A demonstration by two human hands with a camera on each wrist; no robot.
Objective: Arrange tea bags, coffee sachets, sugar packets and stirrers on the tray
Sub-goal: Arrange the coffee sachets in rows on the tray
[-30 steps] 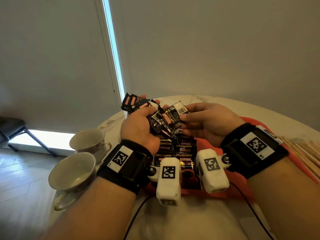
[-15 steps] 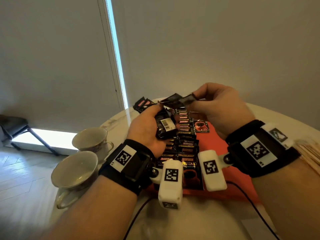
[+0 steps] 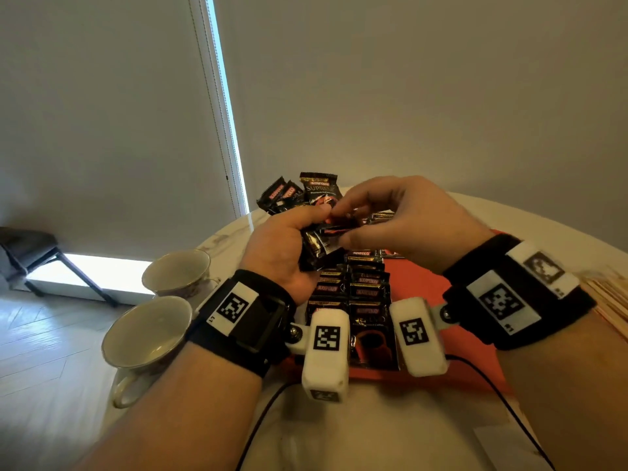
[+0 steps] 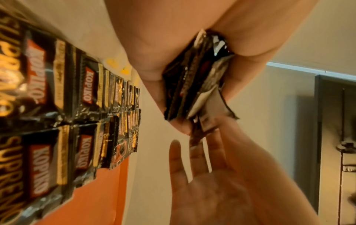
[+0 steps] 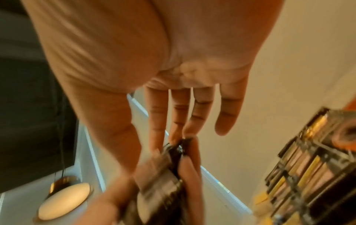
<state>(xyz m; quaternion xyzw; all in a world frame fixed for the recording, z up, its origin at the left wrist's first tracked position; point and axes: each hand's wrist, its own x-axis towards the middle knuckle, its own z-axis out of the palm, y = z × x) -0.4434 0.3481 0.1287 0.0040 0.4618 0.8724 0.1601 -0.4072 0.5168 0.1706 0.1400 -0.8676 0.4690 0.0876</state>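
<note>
My left hand (image 3: 306, 232) grips a fanned bunch of black coffee sachets (image 3: 302, 193) above the far end of the orange tray (image 3: 424, 290). My right hand (image 3: 346, 226) reaches into that bunch and pinches one sachet (image 4: 195, 137) between thumb and fingertips (image 5: 174, 132). Two rows of overlapping black Kopiko sachets (image 3: 351, 290) lie along the tray's left part, also seen as rows (image 4: 77, 106) in the left wrist view. The left hand's fingers are hidden behind the bunch in the head view.
Two pale teacups (image 3: 176, 273) (image 3: 146, 334) stand at the round white table's left edge. A pile of wooden stirrers (image 3: 608, 300) lies right of the tray. The tray's right half (image 3: 475, 365) shows bare orange. A dark chair (image 3: 30, 249) stands on the floor at left.
Half a second ago my right hand held a sachet up over the far end of the rows. It has come back to the bunch and pinches a sachet there. The left hand has risen slightly.
</note>
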